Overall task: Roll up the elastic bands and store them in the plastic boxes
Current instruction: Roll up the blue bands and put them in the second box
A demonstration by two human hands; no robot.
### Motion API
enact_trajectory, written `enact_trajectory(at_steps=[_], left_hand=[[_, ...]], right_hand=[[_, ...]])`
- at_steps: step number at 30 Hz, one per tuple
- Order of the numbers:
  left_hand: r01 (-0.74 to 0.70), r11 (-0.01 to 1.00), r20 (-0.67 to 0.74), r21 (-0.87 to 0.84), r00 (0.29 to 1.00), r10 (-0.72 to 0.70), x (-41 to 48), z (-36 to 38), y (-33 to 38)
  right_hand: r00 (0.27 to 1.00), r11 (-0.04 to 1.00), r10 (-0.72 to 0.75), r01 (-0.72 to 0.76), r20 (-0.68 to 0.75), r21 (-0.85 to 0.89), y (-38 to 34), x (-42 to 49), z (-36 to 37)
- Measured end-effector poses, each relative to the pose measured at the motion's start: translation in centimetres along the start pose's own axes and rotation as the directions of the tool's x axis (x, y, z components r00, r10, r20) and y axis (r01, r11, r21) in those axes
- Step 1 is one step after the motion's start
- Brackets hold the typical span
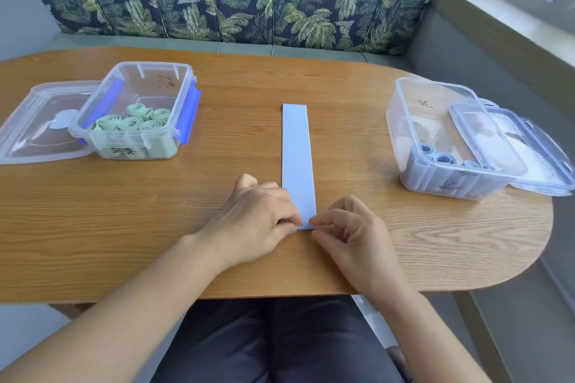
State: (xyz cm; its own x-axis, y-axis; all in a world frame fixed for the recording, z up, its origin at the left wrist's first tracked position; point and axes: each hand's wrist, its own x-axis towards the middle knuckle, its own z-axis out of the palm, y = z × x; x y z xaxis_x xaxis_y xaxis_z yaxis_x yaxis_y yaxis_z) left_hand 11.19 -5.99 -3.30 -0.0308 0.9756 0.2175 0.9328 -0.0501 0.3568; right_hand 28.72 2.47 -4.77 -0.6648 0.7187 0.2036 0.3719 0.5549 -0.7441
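My left hand (258,221) and right hand (354,236) each pinched a near corner of the blue elastic band (297,149); its long axis ran straight away from them over the desk (140,214).

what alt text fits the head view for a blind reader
The left hand and right hand pinch the near end of a flat pale blue band on a wooden table. A box of green rolls stands left, a box of blue rolls right.
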Motion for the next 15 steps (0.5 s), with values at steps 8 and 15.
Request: enact_trajectory(at_steps=[8,15], left_hand=[[0.06,0.997,-0.047,-0.049,0.997,-0.063,-0.2,0.2,0.0],[0.228,0.971,-0.021,-0.065,0.973,-0.23,0.2,0.2,0.0]], right_hand=[[0.993,0.971,-0.113,0.116,0.028,-0.209,0.0,0.7,0.3],[0.969,0.948,0.191,-0.141,0.155,-0.286,-2.0,3.0,-0.4]])
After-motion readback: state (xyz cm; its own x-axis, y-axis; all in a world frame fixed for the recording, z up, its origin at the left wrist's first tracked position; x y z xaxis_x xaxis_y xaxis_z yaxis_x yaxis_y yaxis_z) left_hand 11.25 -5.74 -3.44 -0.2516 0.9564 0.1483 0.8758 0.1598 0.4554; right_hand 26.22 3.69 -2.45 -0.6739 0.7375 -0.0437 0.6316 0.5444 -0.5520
